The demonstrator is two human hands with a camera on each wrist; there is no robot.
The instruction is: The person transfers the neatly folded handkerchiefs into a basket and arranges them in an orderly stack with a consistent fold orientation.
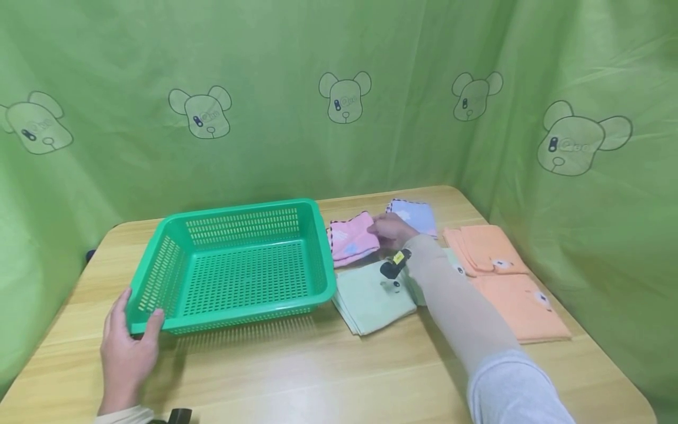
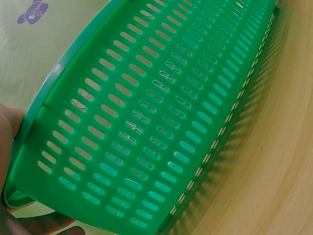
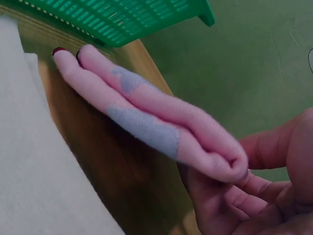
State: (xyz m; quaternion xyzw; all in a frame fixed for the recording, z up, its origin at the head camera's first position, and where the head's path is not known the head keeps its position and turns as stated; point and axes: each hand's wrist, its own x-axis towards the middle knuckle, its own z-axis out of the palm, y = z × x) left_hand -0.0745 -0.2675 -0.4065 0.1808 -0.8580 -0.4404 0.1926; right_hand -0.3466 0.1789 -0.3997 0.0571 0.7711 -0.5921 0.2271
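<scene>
A green plastic basket (image 1: 241,321) with slotted walls sits on the left of the table. My left hand (image 1: 127,347) grips its near left corner, thumb at the front rim and fingers along the left side. In the left wrist view the slotted basket wall (image 2: 142,112) fills most of the picture. My right hand (image 1: 392,228) pinches the right end of a folded pink towel (image 1: 354,235) with pale blue patches and a dark striped edge. The right wrist view shows this towel (image 3: 146,112) edge-on, its folded end between thumb and fingers.
Folded pale green towels (image 1: 371,297) lie in front of the pink one, partly under my right forearm. A folded blue towel (image 1: 418,217) lies behind my right hand. Folded orange towels (image 1: 516,306) lie along the right side. A green curtain (image 1: 275,147) surrounds the wooden table (image 1: 254,377).
</scene>
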